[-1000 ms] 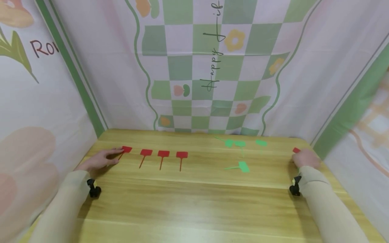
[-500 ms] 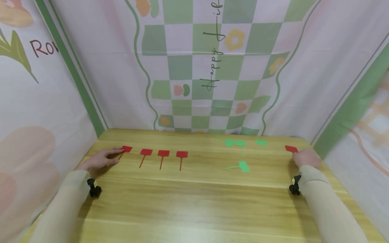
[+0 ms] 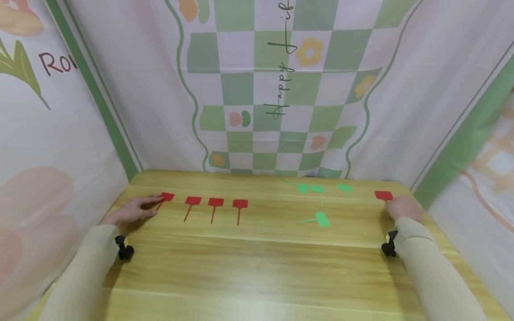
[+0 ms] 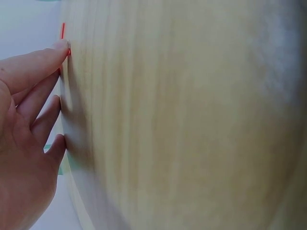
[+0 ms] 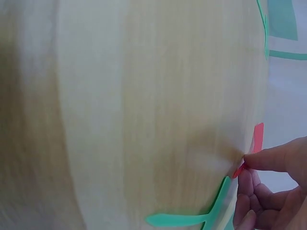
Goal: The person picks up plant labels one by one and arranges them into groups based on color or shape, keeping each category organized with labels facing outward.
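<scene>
My left hand [image 3: 130, 210] rests at the far left of the table, its extended fingertips touching a red T-shaped plant label [image 3: 167, 196]. In the left wrist view only slivers of that red label [image 4: 63, 30] show past the fingers. At the right, my right hand [image 3: 404, 208] pinches another red plant label [image 3: 383, 195] by its stem, between thumb and fingers. The right wrist view shows this red label's head [image 5: 259, 135] beyond the thumb. A green plant label [image 5: 180, 220] lies close beside the right fingers, mostly hidden by the hand in the head view.
Three red labels, including the middle one [image 3: 216, 202], lie in a row right of my left hand. Several green labels lie farther right: one sideways [image 3: 322, 219], others near the back edge [image 3: 345, 188]. A patterned cloth [image 3: 160, 111] hangs behind the wooden table [image 3: 257, 267].
The red label at my right hand has turned and slid out leftward, so its whole head now shows beyond the fingers. My left hand has stayed in place.
</scene>
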